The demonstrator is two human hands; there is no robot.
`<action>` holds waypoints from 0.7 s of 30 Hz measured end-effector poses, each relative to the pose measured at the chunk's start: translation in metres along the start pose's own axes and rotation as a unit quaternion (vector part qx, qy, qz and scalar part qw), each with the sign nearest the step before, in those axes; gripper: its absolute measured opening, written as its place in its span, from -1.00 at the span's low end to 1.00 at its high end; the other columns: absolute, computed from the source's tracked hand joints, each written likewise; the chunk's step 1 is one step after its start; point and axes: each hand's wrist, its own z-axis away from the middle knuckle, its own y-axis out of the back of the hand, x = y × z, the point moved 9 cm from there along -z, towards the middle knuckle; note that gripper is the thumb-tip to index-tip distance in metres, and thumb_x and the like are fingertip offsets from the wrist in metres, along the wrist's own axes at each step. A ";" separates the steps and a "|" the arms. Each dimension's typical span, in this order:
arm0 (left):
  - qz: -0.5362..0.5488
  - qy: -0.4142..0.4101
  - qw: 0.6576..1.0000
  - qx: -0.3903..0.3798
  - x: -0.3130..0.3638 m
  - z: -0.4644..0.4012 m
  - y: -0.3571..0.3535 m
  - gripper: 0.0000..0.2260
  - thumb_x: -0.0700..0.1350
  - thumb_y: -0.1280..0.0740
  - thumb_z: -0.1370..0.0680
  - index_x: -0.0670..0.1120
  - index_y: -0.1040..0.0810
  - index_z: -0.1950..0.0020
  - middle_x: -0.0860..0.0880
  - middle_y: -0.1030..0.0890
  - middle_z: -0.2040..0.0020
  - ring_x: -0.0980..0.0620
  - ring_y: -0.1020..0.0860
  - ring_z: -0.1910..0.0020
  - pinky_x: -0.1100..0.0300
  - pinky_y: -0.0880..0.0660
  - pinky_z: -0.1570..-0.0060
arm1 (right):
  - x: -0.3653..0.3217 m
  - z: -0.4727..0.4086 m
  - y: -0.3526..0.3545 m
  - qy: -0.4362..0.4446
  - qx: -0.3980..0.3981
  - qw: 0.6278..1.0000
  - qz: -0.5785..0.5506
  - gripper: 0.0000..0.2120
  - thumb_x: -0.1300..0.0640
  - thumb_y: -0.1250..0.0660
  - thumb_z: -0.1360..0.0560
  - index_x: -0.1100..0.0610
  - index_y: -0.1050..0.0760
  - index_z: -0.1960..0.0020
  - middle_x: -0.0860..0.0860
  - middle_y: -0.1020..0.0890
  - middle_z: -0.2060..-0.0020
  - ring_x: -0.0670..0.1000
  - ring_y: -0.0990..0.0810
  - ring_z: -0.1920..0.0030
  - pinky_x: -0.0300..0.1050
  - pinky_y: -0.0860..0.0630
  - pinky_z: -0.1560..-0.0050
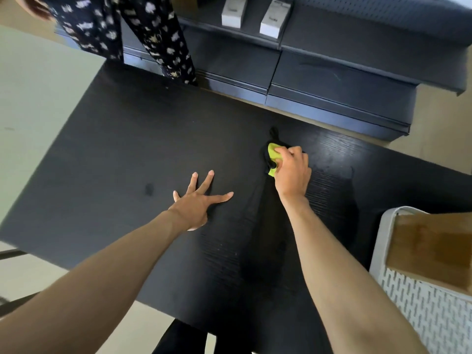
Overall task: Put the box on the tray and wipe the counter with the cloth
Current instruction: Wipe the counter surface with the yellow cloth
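— What's under your hands?

— A matte black counter with fine wood grain. My left hand lies flat on it, fingers spread wide, gripping nothing.

— And the cloth?

— My right hand is clenched around the cloth, soft yellow-green and black, pressed to the counter; my fingers hide most of it.

— The box?

— The brown cardboard box sits on the white perforated tray, both cut off at the right edge.

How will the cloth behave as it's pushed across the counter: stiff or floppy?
Probably floppy: the cloth is bunched under the right hand, with a loose tail trailing behind. It likely slides easily on the smooth dark counter, though it may fold over itself.
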 end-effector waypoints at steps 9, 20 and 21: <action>-0.045 -0.010 0.999 -0.003 -0.004 0.001 0.008 -0.13 -0.30 -0.20 -0.55 0.49 0.10 -0.54 0.13 0.34 -0.64 -0.18 0.30 -0.63 -0.46 -0.25 -0.41 | -0.027 0.121 -0.012 0.039 -0.051 0.998 0.001 -0.42 0.31 -0.56 -0.33 -0.05 -0.57 -0.28 0.02 -0.51 -0.19 0.14 -0.47 -0.20 0.12 -0.49 0.03; -0.130 -0.003 0.991 -0.041 -0.030 0.007 0.026 -0.04 -0.43 -0.11 -0.50 0.50 0.14 -0.52 0.24 0.36 -0.61 -0.22 0.28 -0.62 -0.54 -0.15 -0.38 | -0.045 0.268 -0.033 0.015 -0.121 0.992 -0.039 -0.42 0.28 -0.60 -0.23 -0.17 -0.57 -0.14 -0.09 -0.51 -0.07 0.07 -0.53 -0.05 0.02 -0.47 0.16; -0.115 0.005 0.993 -0.037 -0.034 0.006 0.024 -0.02 -0.44 -0.11 -0.50 0.55 0.16 -0.49 0.22 0.39 -0.60 -0.25 0.31 -0.61 -0.54 -0.13 -0.39 | -0.045 0.253 -0.032 0.013 -0.119 0.992 -0.034 -0.42 0.27 -0.61 -0.22 -0.16 -0.58 -0.14 -0.08 -0.51 -0.05 0.07 -0.52 -0.05 0.03 -0.47 0.16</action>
